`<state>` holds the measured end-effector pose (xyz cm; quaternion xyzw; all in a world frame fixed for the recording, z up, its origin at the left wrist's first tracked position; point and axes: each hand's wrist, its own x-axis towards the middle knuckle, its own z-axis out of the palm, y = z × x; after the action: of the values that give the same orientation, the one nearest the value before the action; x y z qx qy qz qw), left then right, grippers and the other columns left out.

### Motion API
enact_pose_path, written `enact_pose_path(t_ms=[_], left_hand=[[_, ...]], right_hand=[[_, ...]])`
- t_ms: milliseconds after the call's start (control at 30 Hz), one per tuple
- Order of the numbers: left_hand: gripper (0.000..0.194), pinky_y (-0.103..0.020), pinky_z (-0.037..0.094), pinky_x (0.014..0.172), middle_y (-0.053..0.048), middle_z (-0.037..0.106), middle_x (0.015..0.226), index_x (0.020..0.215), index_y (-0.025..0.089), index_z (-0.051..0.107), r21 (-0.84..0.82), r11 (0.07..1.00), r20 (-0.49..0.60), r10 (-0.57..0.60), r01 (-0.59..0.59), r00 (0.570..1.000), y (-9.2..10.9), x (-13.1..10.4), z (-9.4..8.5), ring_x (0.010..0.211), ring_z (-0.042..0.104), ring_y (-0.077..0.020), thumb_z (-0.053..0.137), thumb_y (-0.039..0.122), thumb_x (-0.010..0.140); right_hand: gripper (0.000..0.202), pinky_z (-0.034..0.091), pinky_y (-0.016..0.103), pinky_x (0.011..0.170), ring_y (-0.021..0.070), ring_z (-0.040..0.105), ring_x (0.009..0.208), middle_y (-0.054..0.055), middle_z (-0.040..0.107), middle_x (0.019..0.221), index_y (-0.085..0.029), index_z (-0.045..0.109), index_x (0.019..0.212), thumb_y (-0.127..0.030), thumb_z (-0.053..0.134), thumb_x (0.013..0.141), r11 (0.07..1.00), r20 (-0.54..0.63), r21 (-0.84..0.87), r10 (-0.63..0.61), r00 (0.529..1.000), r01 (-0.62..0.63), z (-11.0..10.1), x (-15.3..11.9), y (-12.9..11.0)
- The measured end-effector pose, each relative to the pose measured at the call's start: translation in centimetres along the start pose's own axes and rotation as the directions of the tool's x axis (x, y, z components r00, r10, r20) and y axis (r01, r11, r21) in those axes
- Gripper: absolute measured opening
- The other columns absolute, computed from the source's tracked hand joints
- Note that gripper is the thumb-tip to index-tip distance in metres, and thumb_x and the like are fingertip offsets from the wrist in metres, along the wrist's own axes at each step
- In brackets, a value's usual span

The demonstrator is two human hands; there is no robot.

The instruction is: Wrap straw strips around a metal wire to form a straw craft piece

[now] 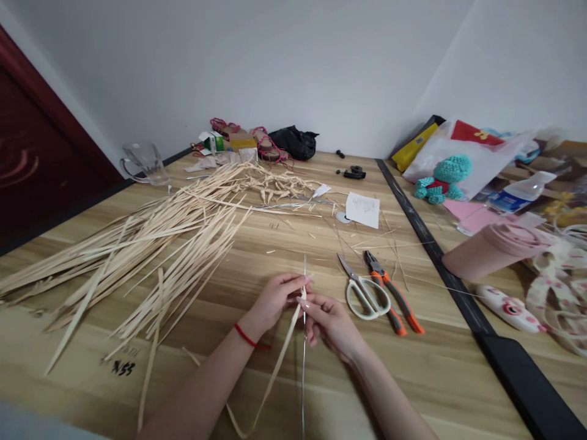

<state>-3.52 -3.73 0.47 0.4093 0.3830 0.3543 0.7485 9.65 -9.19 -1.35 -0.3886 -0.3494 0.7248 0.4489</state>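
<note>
My left hand, with a red cord at its wrist, pinches a thin metal wire near its upper end. Just below, my right hand is closed with thumb and finger on a pale flat straw strip where it meets the wire. From there the strip hangs down to the left and loops near the bottom edge. The wire runs nearly straight toward me, its tip showing above my fingers. To the right of my hands lie white-handled scissors and orange-and-grey pliers.
Bundles of straw strips cover the left of the wooden table. Behind are curled straw pieces, a paper note and a glass mug. On the right stand a pink cup and a turquoise crocheted toy.
</note>
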Motion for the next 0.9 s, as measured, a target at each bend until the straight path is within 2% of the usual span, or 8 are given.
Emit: enact_pose_path(t_ms=[100,233,533,633,733,900], left_hand=[[0.03,-0.02,0.039,0.042,0.0,0.056,0.068,0.078,0.012,0.064,-0.009,1.0,-0.007,-0.011,0.011,1.0,-0.1,0.0,0.0,0.05,0.047,-0.0082,0.067,0.041,0.07],[0.029,-0.021,0.04,0.039,0.002,0.052,0.062,0.076,0.012,0.062,-0.021,1.0,0.012,0.012,-0.012,1.0,-0.3,0.0,0.0,0.045,0.045,-0.0075,0.066,0.041,0.072],[0.03,-0.021,0.038,0.039,0.001,0.055,0.06,0.071,0.011,0.062,0.01,0.999,0.0,0.047,-0.047,0.999,-0.6,0.0,0.2,0.042,0.046,-0.007,0.065,0.04,0.074],[0.028,-0.02,0.04,0.043,-0.001,0.059,0.065,0.073,0.011,0.065,0.001,0.999,-0.006,0.045,-0.045,0.999,-0.6,0.1,0.2,0.045,0.048,-0.0066,0.066,0.038,0.073],[0.026,-0.02,0.044,0.053,-0.004,0.064,0.072,0.081,0.01,0.068,0.001,0.998,-0.046,0.058,-0.058,0.997,-0.8,0.1,0.2,0.058,0.055,-0.0095,0.07,0.034,0.07],[0.032,-0.021,0.042,0.05,-0.005,0.065,0.074,0.085,0.011,0.068,0.026,0.998,-0.051,0.05,-0.049,0.997,-1.1,0.1,0.6,0.058,0.054,-0.0108,0.069,0.039,0.07]], right_hand=[[0.028,0.047,0.016,0.038,0.0068,0.053,0.039,0.0,0.061,0.057,-0.011,0.065,0.084,-0.035,0.072,0.071,1.0,0.033,0.024,0.011,0.999,-0.012,-0.1,-0.1,-0.2],[0.025,0.047,0.017,0.039,0.0059,0.054,0.042,0.003,0.065,0.073,-0.012,0.068,0.083,-0.033,0.073,0.069,0.999,0.002,0.035,0.002,1.0,-0.002,-0.3,0.1,0.0],[0.029,0.046,0.017,0.038,0.0062,0.054,0.041,0.003,0.066,0.072,-0.013,0.067,0.086,-0.035,0.074,0.068,0.999,0.009,0.031,0.024,1.0,-0.024,-0.4,-0.1,-0.4],[0.031,0.046,0.017,0.036,0.007,0.052,0.037,0.001,0.063,0.059,-0.011,0.065,0.079,-0.041,0.07,0.071,0.999,-0.002,0.038,0.039,0.999,-0.039,-0.3,-0.1,-0.6],[0.036,0.041,0.015,0.032,0.0064,0.047,0.03,-0.002,0.053,0.04,-0.011,0.061,0.068,-0.047,0.065,0.075,0.999,-0.06,0.023,0.035,0.998,-0.034,-0.3,0.1,-0.4],[0.036,0.037,0.014,0.03,0.0052,0.043,0.029,-0.003,0.054,0.041,-0.012,0.061,0.067,-0.047,0.066,0.073,1.0,-0.107,-0.006,0.0,0.994,0.0,-0.3,0.3,-0.1]])
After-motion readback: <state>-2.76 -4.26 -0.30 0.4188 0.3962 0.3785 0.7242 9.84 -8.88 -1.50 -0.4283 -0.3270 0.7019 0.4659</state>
